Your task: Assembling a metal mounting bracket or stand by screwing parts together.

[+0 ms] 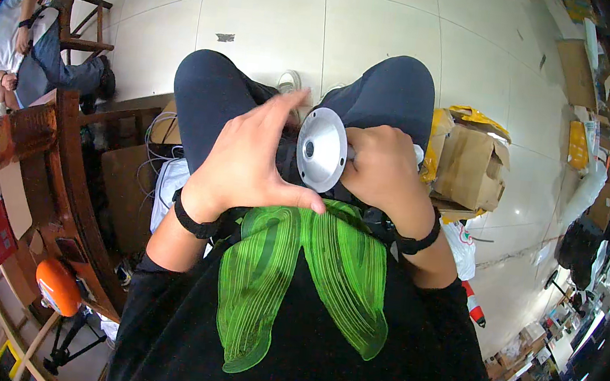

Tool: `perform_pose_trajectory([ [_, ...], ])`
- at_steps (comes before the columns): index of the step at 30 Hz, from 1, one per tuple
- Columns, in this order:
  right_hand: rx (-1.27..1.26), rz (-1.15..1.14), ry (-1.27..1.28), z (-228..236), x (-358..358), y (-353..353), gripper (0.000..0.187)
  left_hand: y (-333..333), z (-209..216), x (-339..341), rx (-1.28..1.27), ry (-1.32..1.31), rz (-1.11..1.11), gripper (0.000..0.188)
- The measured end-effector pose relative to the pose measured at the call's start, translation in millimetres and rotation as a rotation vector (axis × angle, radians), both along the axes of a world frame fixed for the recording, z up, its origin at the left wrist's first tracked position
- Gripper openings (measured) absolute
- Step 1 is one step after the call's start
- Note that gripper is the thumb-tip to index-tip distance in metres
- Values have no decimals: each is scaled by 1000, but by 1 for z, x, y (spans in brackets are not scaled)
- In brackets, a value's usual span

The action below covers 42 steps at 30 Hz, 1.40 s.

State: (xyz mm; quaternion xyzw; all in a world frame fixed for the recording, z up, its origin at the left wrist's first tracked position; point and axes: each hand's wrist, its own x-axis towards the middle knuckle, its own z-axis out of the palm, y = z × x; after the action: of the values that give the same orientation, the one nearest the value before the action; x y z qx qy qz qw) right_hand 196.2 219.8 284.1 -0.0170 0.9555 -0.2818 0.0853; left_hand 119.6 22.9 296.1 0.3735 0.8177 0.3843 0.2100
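Observation:
A round silver metal flange (322, 150), dished, with a hole at its centre and several small holes round its rim, is held up over my lap. My right hand (386, 165) is closed round the stem behind it, back of the hand up. The stem is mostly hidden by the fingers. On the other side my left hand (249, 158) is spread, thumb stretched out below the flange and fingers above it. Its fingertips are a little blurred, and I cannot tell whether the thumb touches the rim. Something dark sits behind the flange, between my hands, too hidden to name.
A brown wooden table (66, 202) stands close on my left, with an orange rounded object (58, 288) near it. Beside my right knee is an opened cardboard box (471, 167) with yellow wrapping. A seated person (44, 51) is at the far left. Boxes crowd the right side.

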Motion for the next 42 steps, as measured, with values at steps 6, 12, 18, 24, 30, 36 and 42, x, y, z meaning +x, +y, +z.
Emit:
perform_pose_trajectory([
  [6, 6, 76, -17, -5, 1, -4, 22, 13, -2, 0, 350, 332, -96, 85],
  [12, 81, 9, 13, -1, -2, 0, 20, 0, 9, -1, -51, -348, 13, 90],
  [18, 52, 79, -17, -6, -2, -10, 17, 10, -20, -4, 349, 489, -186, 77],
  [24, 216, -45, 205, -5, -5, -16, 9, 16, -18, 17, 287, -592, 280, 44],
  [30, 233, -25, 135, -4, -1, -8, 11, -6, -37, 10, 386, -510, -38, 75],
  [36, 180, 51, 31, 3, -3, -17, 11, 10, -27, 1, 306, 434, -210, 92],
  [42, 222, 38, 118, 0, 0, -12, 12, -8, -20, 3, 243, -1128, 33, 93],
])
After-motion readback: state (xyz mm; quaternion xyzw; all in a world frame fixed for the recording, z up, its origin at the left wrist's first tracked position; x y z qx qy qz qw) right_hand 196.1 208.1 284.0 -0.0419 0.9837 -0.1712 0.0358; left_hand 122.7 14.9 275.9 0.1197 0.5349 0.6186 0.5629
